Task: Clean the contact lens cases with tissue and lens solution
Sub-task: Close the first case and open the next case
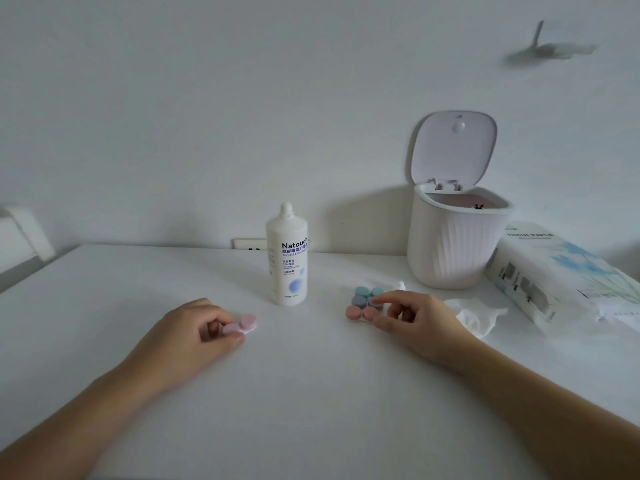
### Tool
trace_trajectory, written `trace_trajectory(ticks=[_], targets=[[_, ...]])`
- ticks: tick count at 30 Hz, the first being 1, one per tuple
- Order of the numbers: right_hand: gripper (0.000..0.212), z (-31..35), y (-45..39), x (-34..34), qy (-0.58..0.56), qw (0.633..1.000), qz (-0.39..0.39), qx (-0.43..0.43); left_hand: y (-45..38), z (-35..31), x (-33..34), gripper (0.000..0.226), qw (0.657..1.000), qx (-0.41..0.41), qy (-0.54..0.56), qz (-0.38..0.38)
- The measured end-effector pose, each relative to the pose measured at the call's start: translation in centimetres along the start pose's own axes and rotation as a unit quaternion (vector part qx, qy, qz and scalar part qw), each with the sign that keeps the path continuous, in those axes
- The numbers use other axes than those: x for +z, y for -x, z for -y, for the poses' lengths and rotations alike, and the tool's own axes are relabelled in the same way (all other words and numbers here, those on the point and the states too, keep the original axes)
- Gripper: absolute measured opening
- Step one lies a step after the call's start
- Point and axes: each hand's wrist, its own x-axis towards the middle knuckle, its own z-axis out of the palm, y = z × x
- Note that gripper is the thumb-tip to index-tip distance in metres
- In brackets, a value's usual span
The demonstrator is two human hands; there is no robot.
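So your left hand [194, 332] pinches the pink lens case [242, 325] on the table [311, 393], while your right hand [412, 322] fingers the coral case [355, 311] in the cluster. Solution bottle [286, 261] stands behind, tissue [479, 315] right.

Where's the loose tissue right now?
In the head view, the crumpled tissue lies on the table's right side, just beyond the right hand, between it and the tissue paper pack.

The white table [311, 393] carries a pink lens case [244, 323] at the left hand's [187, 336] fingertips, three more cases [363, 301] under the right hand's [415, 318], the solution bottle [286, 261] between the hands, and a crumpled tissue [479, 315], lidded bin [453, 237] and tissue pack [561, 275] beyond the right hand.
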Motion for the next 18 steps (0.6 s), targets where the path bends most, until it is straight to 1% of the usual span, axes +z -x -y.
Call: trace_trajectory(ticks=[1, 3, 4, 6, 8, 10, 12, 14, 15, 16, 18], targets=[[0.021, 0.0, -0.1, 0.2, 0.02, 1.0, -0.004, -0.003, 0.1, 0.1, 0.0, 0.014, 1.0, -0.002, -0.009, 0.0], [0.019, 0.2, -0.4, 0.5, 0.088, 0.996, -0.003, -0.02, 0.1, 0.0, -0.1, 0.015, 1.0, -0.003, -0.031, -0.004], [0.018, 0.4, -0.5, 0.6, 0.123, 0.992, 0.0, -0.028, 0.2, -0.2, -0.1, 0.017, 0.999, -0.001, -0.045, -0.008], [0.023, 0.6, -0.5, 0.7, 0.161, 0.986, 0.008, -0.035, 0.2, -0.4, -0.2, 0.027, 0.997, 0.008, -0.08, -0.016], [0.025, 0.6, -0.4, 0.7, 0.156, 0.987, 0.015, -0.036, 0.3, -0.6, -0.3, 0.032, 0.993, 0.017, -0.112, -0.013], [0.027, 0.5, -0.3, 0.6, 0.137, 0.989, 0.02, -0.045, 0.2, -1.2, -0.5, 0.03, 0.99, 0.024, -0.136, -0.01], [0.032, 0.3, -0.2, 0.5, 0.138, 0.989, 0.022, -0.044, 0.0, -2.1, -0.6, 0.034, 0.987, 0.04, -0.153, -0.023], [0.031, 0.1, -0.3, 0.4, 0.135, 0.989, 0.028, -0.047, -0.2, -3.8, -0.4, 0.037, 0.989, 0.07, -0.125, -0.041], [0.028, 0.0, -0.3, 0.3, 0.126, 0.99, 0.033, -0.05, -0.4, -4.9, -0.2, 0.036, 0.991, 0.082, -0.097, -0.036], [0.024, 0.0, -0.3, 0.2, 0.115, 0.991, 0.04, -0.052, -0.6, -6.0, 0.1, 0.035, 0.994, 0.088, -0.066, -0.019], [0.017, 0.1, -0.2, 0.0, 0.096, 0.993, 0.052, -0.053, -1.2, -8.2, 1.4, 0.037, 0.995, 0.086, -0.017, 0.042]])
